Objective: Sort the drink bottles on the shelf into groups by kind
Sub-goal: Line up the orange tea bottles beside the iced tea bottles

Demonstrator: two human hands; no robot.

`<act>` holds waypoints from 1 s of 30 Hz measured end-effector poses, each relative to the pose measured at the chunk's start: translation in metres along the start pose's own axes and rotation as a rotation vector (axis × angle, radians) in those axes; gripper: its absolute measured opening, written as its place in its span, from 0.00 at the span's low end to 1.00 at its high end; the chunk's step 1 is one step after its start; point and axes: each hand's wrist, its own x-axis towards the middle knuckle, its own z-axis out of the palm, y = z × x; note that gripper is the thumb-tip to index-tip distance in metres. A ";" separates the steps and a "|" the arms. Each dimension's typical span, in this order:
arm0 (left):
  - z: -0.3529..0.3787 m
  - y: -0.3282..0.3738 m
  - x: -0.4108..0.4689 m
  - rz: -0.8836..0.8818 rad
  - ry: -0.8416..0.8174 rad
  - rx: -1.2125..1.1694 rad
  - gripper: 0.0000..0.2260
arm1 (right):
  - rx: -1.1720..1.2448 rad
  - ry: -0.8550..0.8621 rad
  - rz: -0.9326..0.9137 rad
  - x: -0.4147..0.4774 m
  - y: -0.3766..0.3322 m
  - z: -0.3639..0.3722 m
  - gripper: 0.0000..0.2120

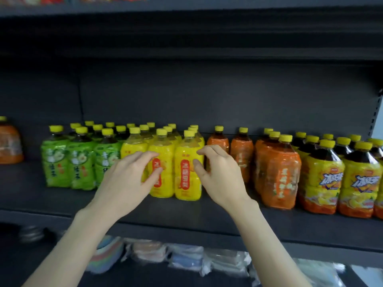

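Drink bottles with yellow caps stand in groups on a dark shelf (pixel 186 212). From left to right: green-label bottles (pixel 56 162), yellow-label bottles (pixel 187 175), orange-label bottles (pixel 277 177), and large yellow-and-orange label bottles (pixel 322 183). One more orange bottle (pixel 9 143) stands alone at the far left. My left hand (pixel 128 179) hovers in front of the yellow bottles with fingers loosely curved, holding nothing. My right hand (pixel 217 172) is beside the front right yellow bottle, fingers relaxed and spread, gripping nothing.
Another dark shelf board hangs above the bottles. Below the shelf lie plastic-wrapped packs (pixel 186 257) in pale colours. A perforated shelf upright (pixel 375 114) runs along the right edge. Bare shelf surface shows at the front and left of the green bottles.
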 end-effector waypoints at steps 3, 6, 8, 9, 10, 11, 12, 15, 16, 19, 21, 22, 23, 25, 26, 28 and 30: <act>-0.036 -0.063 -0.029 -0.018 0.003 0.065 0.18 | 0.058 0.012 0.002 -0.003 -0.062 0.045 0.14; -0.064 -0.129 -0.059 -0.042 -0.009 0.135 0.20 | 0.116 -0.021 -0.006 -0.010 -0.122 0.097 0.14; -0.079 -0.167 -0.073 -0.063 -0.044 0.168 0.23 | 0.140 -0.051 -0.012 -0.012 -0.157 0.128 0.15; -0.085 -0.186 -0.076 -0.072 -0.049 0.184 0.24 | 0.150 -0.064 -0.012 -0.010 -0.172 0.142 0.15; -0.092 -0.202 -0.078 -0.078 -0.050 0.199 0.24 | 0.157 -0.073 -0.009 -0.007 -0.185 0.154 0.14; -0.098 -0.219 -0.078 -0.080 -0.046 0.207 0.24 | 0.162 -0.084 -0.005 -0.002 -0.198 0.166 0.14; -0.104 -0.235 -0.076 -0.082 -0.039 0.207 0.24 | 0.166 -0.092 -0.003 0.004 -0.209 0.177 0.15; -0.117 -0.280 -0.064 -0.098 0.006 0.176 0.25 | 0.173 -0.096 -0.030 0.025 -0.236 0.211 0.14; -0.119 -0.295 -0.058 -0.105 0.017 0.166 0.25 | 0.176 -0.099 -0.035 0.033 -0.243 0.223 0.14; -0.122 -0.342 -0.046 -0.103 0.027 0.185 0.25 | 0.218 -0.081 -0.031 0.058 -0.263 0.261 0.14; -0.119 -0.375 -0.043 -0.095 0.022 0.225 0.24 | 0.245 -0.058 -0.032 0.072 -0.277 0.291 0.13; -0.117 -0.392 -0.043 -0.101 0.014 0.234 0.23 | 0.254 -0.068 -0.033 0.078 -0.284 0.307 0.13; -0.117 -0.409 -0.041 -0.116 0.011 0.232 0.23 | 0.262 -0.085 -0.039 0.086 -0.292 0.322 0.13; -0.120 -0.443 -0.036 -0.141 -0.003 0.233 0.24 | 0.270 -0.110 -0.055 0.105 -0.308 0.352 0.13; -0.122 -0.461 -0.034 -0.149 -0.010 0.242 0.24 | 0.277 -0.113 -0.062 0.114 -0.317 0.367 0.13; -0.130 -0.496 -0.028 -0.185 0.016 0.243 0.22 | 0.301 -0.118 -0.077 0.134 -0.336 0.396 0.12; -0.139 -0.530 -0.021 -0.237 0.056 0.217 0.19 | 0.309 -0.128 -0.091 0.154 -0.358 0.423 0.12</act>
